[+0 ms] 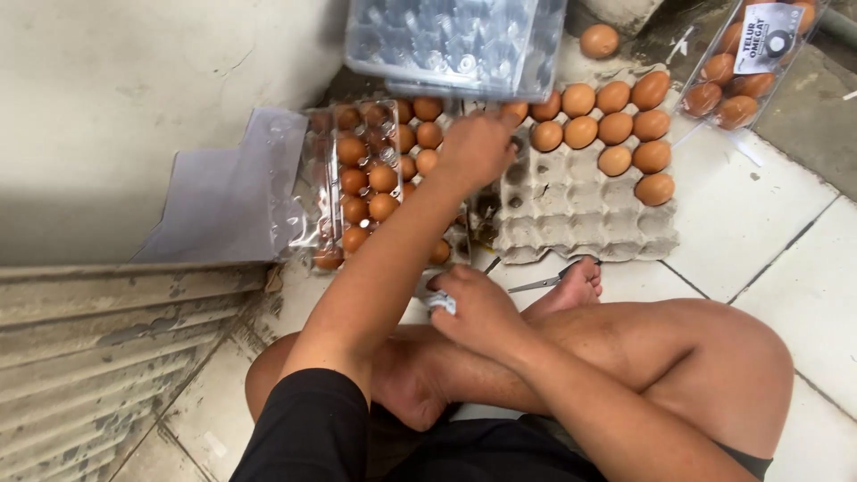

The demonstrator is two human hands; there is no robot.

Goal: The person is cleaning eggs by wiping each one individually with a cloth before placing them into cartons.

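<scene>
Eggs are the thing in work: brown, smooth, matt, and they sit in the far rows of a grey pulp tray that lies on the tiled floor; the near cups of the tray are bare. In the head view the person sits cross-legged on the floor. The left hand reaches forward to the corner of the tray, fingers curled down; an egg seems to be just at the fingertips, but whether the grip already closes on it cannot be told. The right hand rests by the knee and is clenched on a small white and blue object, too hidden to name. Beside the left forearm lies a clear plastic carton, open and mostly filled with eggs. A stack of empty clear cartons stands behind, and one sealed carton with a label lies at the far right. Scissors lie near the foot.

The step in hand looks like moving eggs from tray to carton. The next move would call for a soft, full grip and a slow placing into a free cup, since the shells crack easily.
</scene>
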